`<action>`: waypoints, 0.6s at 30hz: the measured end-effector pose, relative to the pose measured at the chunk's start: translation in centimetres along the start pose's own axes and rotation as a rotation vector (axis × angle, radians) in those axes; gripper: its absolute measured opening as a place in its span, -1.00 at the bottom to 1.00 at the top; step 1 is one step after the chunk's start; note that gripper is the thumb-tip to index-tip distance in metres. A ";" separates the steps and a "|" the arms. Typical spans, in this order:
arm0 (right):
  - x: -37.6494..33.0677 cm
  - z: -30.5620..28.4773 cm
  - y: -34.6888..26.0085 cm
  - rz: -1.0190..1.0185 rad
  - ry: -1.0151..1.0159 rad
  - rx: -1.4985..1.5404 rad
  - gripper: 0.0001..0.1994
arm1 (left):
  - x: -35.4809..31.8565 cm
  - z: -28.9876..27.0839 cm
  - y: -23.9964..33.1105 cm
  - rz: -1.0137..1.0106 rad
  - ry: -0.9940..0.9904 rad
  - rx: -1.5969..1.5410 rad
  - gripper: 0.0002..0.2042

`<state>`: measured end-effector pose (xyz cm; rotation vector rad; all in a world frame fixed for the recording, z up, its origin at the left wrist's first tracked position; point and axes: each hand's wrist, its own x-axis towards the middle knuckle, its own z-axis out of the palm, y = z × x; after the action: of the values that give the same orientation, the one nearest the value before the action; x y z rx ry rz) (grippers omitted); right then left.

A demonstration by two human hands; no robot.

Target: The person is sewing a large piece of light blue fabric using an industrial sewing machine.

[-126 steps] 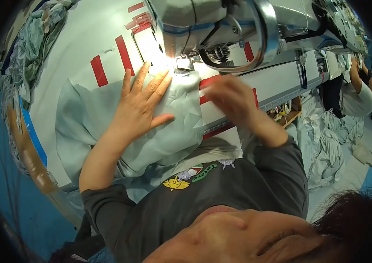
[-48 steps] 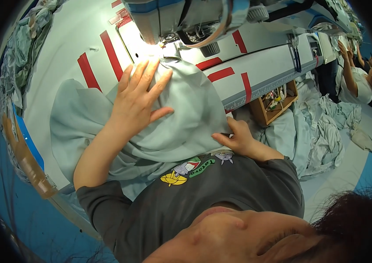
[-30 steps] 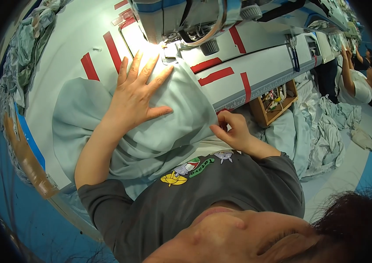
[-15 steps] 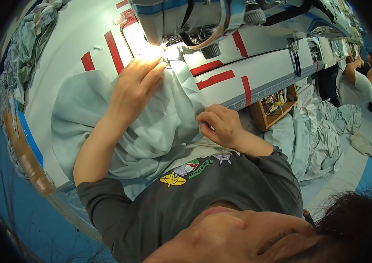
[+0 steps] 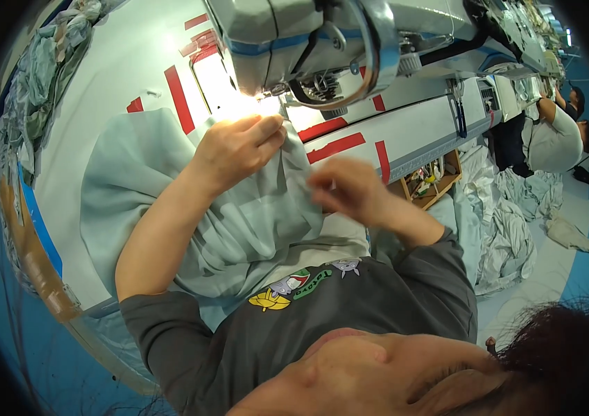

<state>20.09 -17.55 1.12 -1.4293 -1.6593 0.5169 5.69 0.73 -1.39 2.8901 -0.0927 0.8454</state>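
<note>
A pale grey-green cloth (image 5: 128, 163) lies in loose folds on the white sewing table and drapes over its front edge. My left hand (image 5: 239, 152) is closed, thumb and fingers pinching the cloth just in front of the lit needle area of the sewing machine (image 5: 273, 41). The needle and presser foot are mostly lost in the lamp's glare. At the cloth's right edge is my right hand (image 5: 350, 187), with its fingers bent and smeared by motion. Whether it grips the cloth cannot be made out.
Red tape strips (image 5: 180, 100) mark the table. A wooden drawer (image 5: 455, 161) of small items sits under its right front edge. Cloth heaps lie at left (image 5: 45, 76) and right (image 5: 509, 239). Dark-handled snips (image 5: 461, 111) rest near the machine. Another person (image 5: 554, 135) works at far right.
My left hand has shifted slightly right and lower, still at the cloth. My right hand, pinched at the cloth's edge before, is now blurred. The machine sits lower and larger in the view.
</note>
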 end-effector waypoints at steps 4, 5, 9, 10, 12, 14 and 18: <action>4.7 -1.7 6.5 0.158 -0.022 -0.505 -0.84 | -0.4 0.3 0.2 -0.097 0.004 -0.029 -0.75; 5.5 -1.6 8.5 0.160 -0.120 -0.481 -0.84 | -0.4 0.3 0.2 -0.086 0.030 -0.022 -0.76; 6.2 1.0 15.0 0.366 -0.080 0.278 -0.72 | -0.3 0.1 0.2 -0.040 0.085 0.038 -0.96; 5.7 1.3 15.7 0.347 -0.012 0.335 -0.70 | -0.3 0.0 0.2 -0.051 0.115 0.041 -0.96; 5.1 1.6 16.1 0.328 -0.012 0.207 -0.68 | -0.3 -0.2 0.0 -0.022 0.088 0.015 -0.97; 4.9 1.2 15.5 0.332 -0.133 -0.163 -0.67 | -0.3 -0.4 -0.1 -0.020 0.091 -0.005 -0.97; 6.3 -0.1 13.5 0.313 -0.253 -0.574 -0.67 | -0.4 -0.6 -0.3 -0.021 0.080 -0.028 -0.97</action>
<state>28.21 -8.18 -7.07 -2.1385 -1.8854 0.4214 5.08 1.16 -1.17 2.8226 -0.0662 0.9463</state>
